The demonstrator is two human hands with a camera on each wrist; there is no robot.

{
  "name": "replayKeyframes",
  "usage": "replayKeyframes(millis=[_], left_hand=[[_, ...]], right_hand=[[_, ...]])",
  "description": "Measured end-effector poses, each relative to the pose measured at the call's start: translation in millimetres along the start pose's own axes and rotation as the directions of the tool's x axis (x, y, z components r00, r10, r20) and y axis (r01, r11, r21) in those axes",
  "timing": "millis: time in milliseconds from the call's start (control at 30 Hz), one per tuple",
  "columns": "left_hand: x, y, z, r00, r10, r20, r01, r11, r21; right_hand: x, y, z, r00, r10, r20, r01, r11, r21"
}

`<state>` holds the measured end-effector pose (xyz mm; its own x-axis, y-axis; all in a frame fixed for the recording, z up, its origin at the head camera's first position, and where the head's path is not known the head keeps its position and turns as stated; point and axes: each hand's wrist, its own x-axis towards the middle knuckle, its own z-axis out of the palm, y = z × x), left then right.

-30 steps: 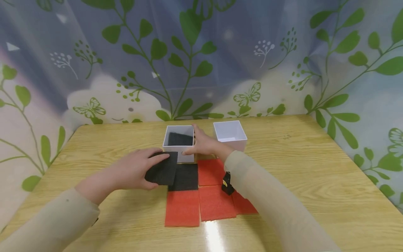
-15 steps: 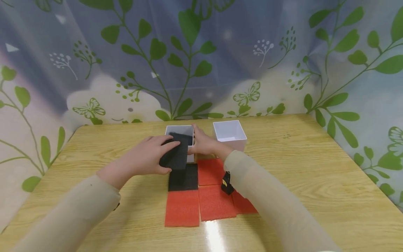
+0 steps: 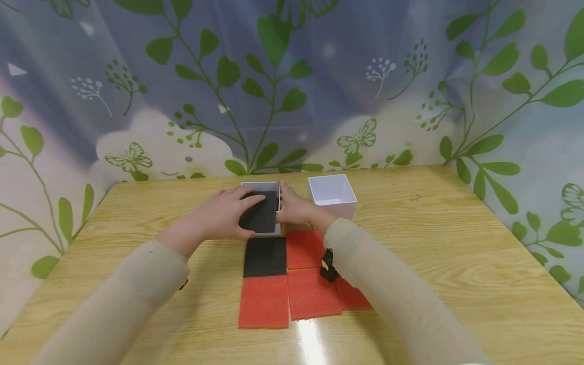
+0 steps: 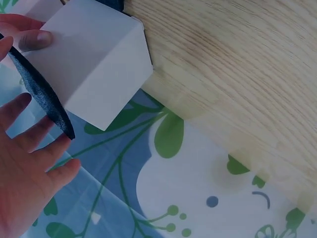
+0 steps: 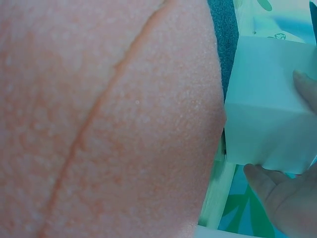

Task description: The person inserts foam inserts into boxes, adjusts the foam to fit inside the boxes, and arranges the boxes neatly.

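My left hand (image 3: 221, 215) pinches a black felt square (image 3: 259, 215) by its edges, thumb at the near side and fingers at the far side. The square slants over the mouth of the left white box (image 3: 261, 185) and covers most of its inside. In the left wrist view the felt (image 4: 42, 94) looks thin and bowed between the fingers. My right hand (image 3: 296, 205) grips that box by its right side; in the right wrist view its thumb and fingers span the box wall (image 5: 267, 131). Another black square (image 3: 265, 257) lies flat in front of the box.
Several red felt squares (image 3: 263, 302) lie flat nearer me, partly under the right forearm. A second white box (image 3: 333, 186) stands open to the right. A patterned curtain (image 3: 191, 91) hangs behind the wooden table (image 3: 456, 228).
My left hand has carried its black square forward and to the right, from above the table to over the left box. The right hand keeps its hold on the box.
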<state>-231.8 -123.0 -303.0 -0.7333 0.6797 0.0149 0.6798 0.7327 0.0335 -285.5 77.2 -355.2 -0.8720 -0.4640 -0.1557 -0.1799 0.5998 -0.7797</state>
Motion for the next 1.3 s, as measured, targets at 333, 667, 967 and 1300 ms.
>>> replayKeyframes(millis=[333,667,967,1300], left_hand=[[13.7,-0.9,-1.2,0.998,-0.037,0.052,0.041,0.996,-0.074],[25.1,-7.0,-0.7,0.993,-0.074,0.09,0.088,0.983,-0.162],[32.9,-17.5,0.1,0.995,-0.052,0.082,0.065,0.983,-0.174],[38.4,-21.3,-7.2,0.986,-0.041,0.159,0.075,0.974,-0.214]], right_hand=[[2,3,0,0.998,-0.058,-0.02,0.058,0.998,0.005],[-1,1,-2,0.999,-0.032,-0.007,0.032,0.999,0.004],[-2,1,-1,0.998,-0.062,0.005,0.062,0.998,0.018],[-1,2,1,0.997,-0.077,0.004,0.077,0.997,0.03]])
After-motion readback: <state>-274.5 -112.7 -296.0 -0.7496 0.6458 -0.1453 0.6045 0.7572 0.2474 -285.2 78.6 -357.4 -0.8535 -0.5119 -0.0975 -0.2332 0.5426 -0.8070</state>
